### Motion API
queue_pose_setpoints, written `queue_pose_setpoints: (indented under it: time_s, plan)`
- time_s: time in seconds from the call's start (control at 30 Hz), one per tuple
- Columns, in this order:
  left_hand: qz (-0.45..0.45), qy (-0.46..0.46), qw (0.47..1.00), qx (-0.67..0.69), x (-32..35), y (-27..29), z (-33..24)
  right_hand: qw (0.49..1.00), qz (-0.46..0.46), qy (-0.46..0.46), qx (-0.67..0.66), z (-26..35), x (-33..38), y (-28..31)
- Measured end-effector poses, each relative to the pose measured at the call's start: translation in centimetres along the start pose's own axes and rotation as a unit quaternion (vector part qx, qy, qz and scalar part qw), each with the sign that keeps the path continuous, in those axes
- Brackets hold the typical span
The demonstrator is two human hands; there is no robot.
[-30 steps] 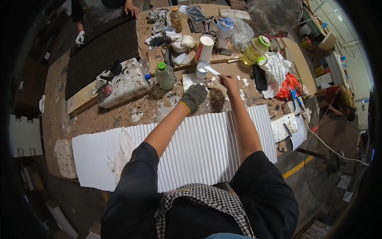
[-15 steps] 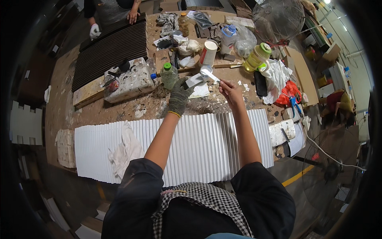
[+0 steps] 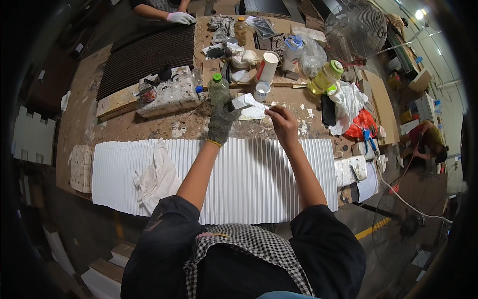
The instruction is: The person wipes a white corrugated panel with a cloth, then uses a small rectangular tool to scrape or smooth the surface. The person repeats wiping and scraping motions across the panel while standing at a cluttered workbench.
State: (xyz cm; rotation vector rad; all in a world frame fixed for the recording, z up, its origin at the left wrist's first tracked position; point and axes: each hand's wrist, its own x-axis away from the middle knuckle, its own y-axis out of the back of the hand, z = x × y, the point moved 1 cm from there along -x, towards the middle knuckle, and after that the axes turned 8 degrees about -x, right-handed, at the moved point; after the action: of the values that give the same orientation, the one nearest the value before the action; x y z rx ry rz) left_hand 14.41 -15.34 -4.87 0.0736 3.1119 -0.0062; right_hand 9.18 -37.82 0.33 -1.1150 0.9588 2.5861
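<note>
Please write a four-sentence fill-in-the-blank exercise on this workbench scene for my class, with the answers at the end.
1. The left hand, holding a white rectangular piece, wears a dark grey knitted glove with a ____ cuff edge.
2. The see-through plastic bottle just beyond it has a ____ cap.
3. The flat black rectangular object lies to the ____ of the bare right hand, which pinches a slim white spatula.
4. A crumpled pale cloth lies on ridged strips coloured ____.

Answers: yellow; green; right; white.

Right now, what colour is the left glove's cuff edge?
The cuff edge is yellow, showing best in the head view.
</note>
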Motion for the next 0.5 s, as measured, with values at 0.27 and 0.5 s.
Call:
queue_pose_setpoints:
  time_s: [0.27,0.5]
  plan:
    - [-0.013,-0.033,0.999,-0.001,1.0,0.1,0.7,0.811,-0.067,-0.403,-0.419,-2.2,1.6,0.1]
    - [-0.010,-0.046,0.996,-0.081,0.5,-0.9,-0.7,0.716,-0.147,-0.478,-0.487,-5.1,1.2,-1.2]
